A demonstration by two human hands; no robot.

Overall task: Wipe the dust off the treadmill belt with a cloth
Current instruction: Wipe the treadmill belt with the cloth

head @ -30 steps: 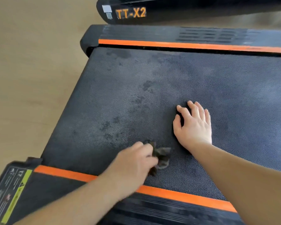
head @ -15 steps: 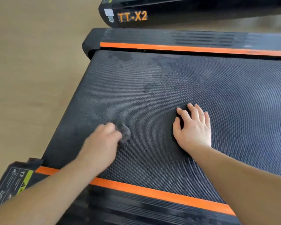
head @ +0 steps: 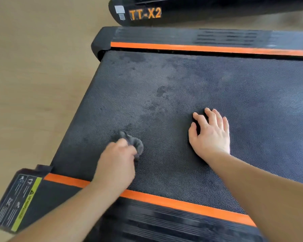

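Observation:
The black textured treadmill belt point(head: 208, 81) fills the middle of the head view, grey with dust and marked by darker patches toward its left and far side. My left hand point(head: 118, 159) grips a small dark grey cloth point(head: 134, 143) and holds it down on the belt's near-left part; most of the cloth is bunched under my fingers. My right hand point(head: 211, 134) lies flat on the belt to the right, fingers spread, holding nothing.
Orange stripes run along the near side rail point(head: 182, 202) and the far side rail point(head: 208, 48). A warning label point(head: 16, 201) sits on the near-left corner cover. A black base marked TT-X2 point(head: 145, 13) lies beyond. Light wooden floor point(head: 33, 75) lies to the left.
My left hand swept the cloth from near the front rail leftward and away across the belt, then back a little to the right. My right hand stayed in place.

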